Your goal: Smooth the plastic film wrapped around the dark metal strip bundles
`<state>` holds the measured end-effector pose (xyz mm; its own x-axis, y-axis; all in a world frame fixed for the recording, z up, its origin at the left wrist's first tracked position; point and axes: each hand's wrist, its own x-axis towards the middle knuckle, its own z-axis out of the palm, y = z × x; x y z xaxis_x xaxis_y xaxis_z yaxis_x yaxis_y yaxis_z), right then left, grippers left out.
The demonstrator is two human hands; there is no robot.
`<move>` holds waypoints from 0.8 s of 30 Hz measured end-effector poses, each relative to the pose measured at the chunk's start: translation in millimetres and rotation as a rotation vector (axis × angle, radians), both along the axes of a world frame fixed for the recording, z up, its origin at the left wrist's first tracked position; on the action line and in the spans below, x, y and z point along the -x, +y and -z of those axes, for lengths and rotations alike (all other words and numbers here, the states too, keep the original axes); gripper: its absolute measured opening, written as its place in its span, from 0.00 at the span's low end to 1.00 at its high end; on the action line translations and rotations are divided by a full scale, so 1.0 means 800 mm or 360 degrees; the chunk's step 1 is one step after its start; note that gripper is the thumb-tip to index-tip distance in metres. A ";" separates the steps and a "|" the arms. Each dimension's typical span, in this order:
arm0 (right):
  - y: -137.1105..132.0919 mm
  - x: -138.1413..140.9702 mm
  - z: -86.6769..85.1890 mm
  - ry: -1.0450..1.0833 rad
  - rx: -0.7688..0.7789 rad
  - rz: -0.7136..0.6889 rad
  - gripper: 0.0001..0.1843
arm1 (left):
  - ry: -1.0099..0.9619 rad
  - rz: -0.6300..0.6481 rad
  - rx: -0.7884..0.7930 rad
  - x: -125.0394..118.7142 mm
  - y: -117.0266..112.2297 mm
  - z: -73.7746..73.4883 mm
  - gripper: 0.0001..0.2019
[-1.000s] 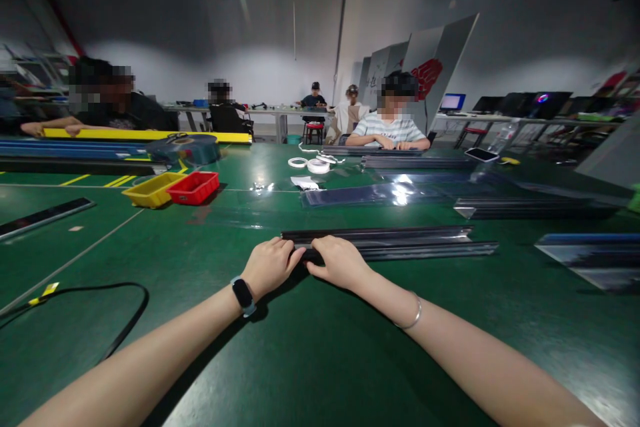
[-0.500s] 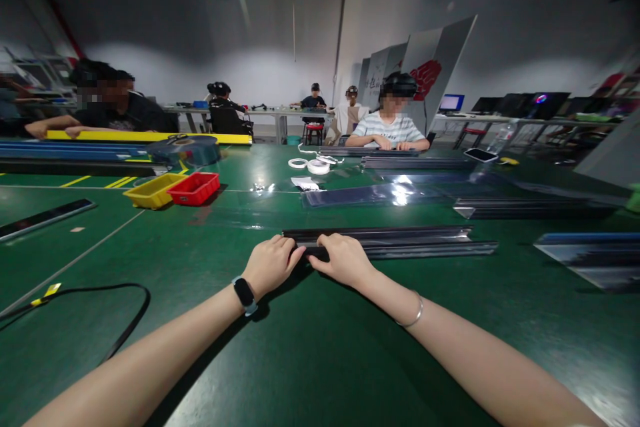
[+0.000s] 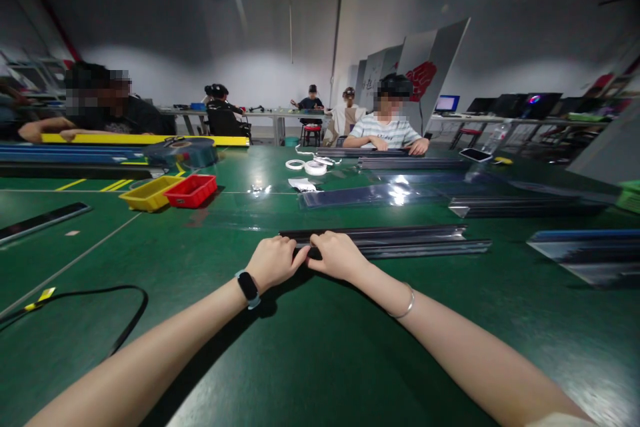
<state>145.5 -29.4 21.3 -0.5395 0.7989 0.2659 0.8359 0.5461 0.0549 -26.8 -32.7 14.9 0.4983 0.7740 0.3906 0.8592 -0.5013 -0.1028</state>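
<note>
A long dark metal profile [image 3: 415,240] with a channel along its length lies crosswise on the green table [image 3: 320,347]. My left hand [image 3: 275,260], wearing a wristband, is closed around the profile's left end. Right beside it, my right hand [image 3: 337,255] grips the same profile, and the two thumbs nearly meet at its near edge. The fingertips of both hands are hidden behind the profile. Past my hands lies a strip of clear plastic film [image 3: 350,197].
Yellow [image 3: 153,193] and red [image 3: 191,191] bins stand to the left. White tape rolls [image 3: 315,167] lie farther back. More profiles rest on the right, one with a blue edge [image 3: 585,257]. A black cable [image 3: 100,291] curls at near left. Co-workers sit across the table.
My right hand has shifted slightly left along the profile, closer to my left hand. Across the table, the striped-shirt co-worker's hands have moved apart.
</note>
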 end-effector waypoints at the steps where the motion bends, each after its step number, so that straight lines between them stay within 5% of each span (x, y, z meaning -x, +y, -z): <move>1: 0.000 0.000 0.000 0.0000 -0.0008 -0.0006 0.20 | 0.0019 0.0004 -0.0008 -0.004 0.001 -0.002 0.25; 24: 0.006 0.008 0.009 0.0054 0.0075 -0.0057 0.22 | -0.0144 0.0113 -0.0163 -0.011 0.016 0.016 0.18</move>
